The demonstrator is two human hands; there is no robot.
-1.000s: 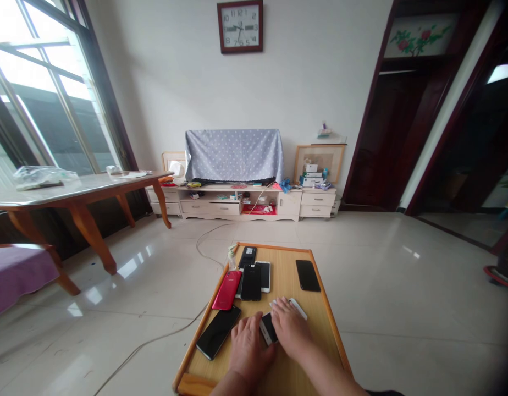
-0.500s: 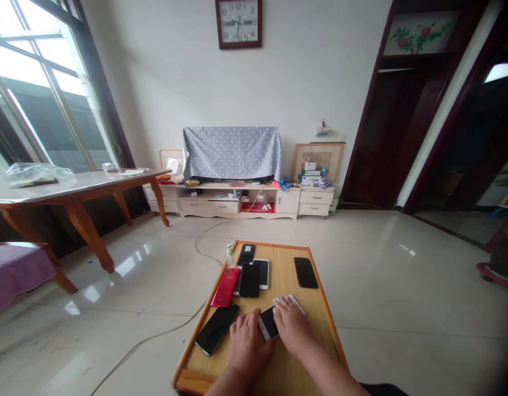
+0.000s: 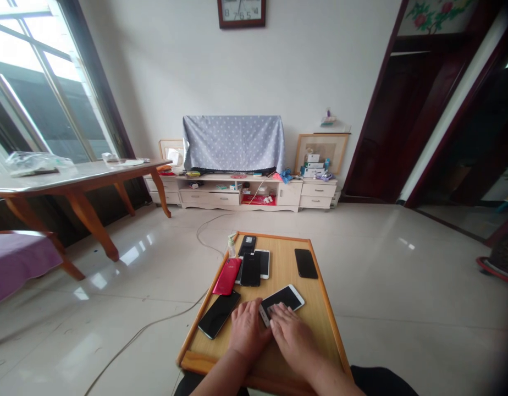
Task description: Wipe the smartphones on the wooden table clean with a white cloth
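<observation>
Wooden counter (image 3: pixel 282 263) fills lower centre of frame, right hand (image 3: pixel 294 334) spread flat and left hand (image 3: pixel 246 330) at phone's left end, grip cannot be told, with white-edged phone (image 3: pixel 290 297) screen-up, right of bottom centre.

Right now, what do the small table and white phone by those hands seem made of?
White phone: likely glass front, being smooth and dark; pale rim, plastic or metal. Small table: probably satin wood or veneer, tan top faintly grained.
</observation>
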